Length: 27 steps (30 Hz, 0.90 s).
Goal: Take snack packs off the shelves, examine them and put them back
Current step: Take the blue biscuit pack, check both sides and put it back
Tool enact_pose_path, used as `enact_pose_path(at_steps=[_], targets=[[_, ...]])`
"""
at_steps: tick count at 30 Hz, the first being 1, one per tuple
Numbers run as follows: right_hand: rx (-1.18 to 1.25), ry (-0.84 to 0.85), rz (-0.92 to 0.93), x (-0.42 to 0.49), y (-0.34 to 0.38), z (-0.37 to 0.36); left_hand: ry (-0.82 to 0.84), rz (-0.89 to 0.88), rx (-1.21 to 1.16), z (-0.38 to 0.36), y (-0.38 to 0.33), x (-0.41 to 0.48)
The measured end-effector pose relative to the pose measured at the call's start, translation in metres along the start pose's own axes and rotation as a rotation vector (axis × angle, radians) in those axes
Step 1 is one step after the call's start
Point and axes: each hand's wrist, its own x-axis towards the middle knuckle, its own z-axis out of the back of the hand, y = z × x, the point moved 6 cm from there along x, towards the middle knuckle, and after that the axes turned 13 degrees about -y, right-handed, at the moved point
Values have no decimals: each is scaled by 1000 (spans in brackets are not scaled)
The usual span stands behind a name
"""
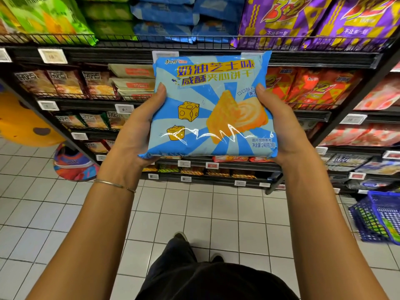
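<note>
Dark trousers, two shoe tips on the white floor tiles. One thin bracelet on the left wrist. Left hand and right hand: each grip closes on a side edge of one blue cheese sandwich-biscuit pack, thumbs on its front, held in the air before the shelves. Risks: glossy film may slip to the tiles; squeezing may crack the biscuits; the return could miss the matching blue stack up top.

Pale-blue snack pack with darker blue rays, yellow cheese print; purple-and-yellow packs above.
</note>
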Motion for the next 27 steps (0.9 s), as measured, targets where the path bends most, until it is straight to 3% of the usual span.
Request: enact_pose_path(at_steps=[24, 27], targets=[[-126, -202, 57, 17, 0, 23, -90, 0, 36, 5, -6, 1], [-96, -221, 33, 22, -8, 30, -76, -56, 137, 6, -11, 0]])
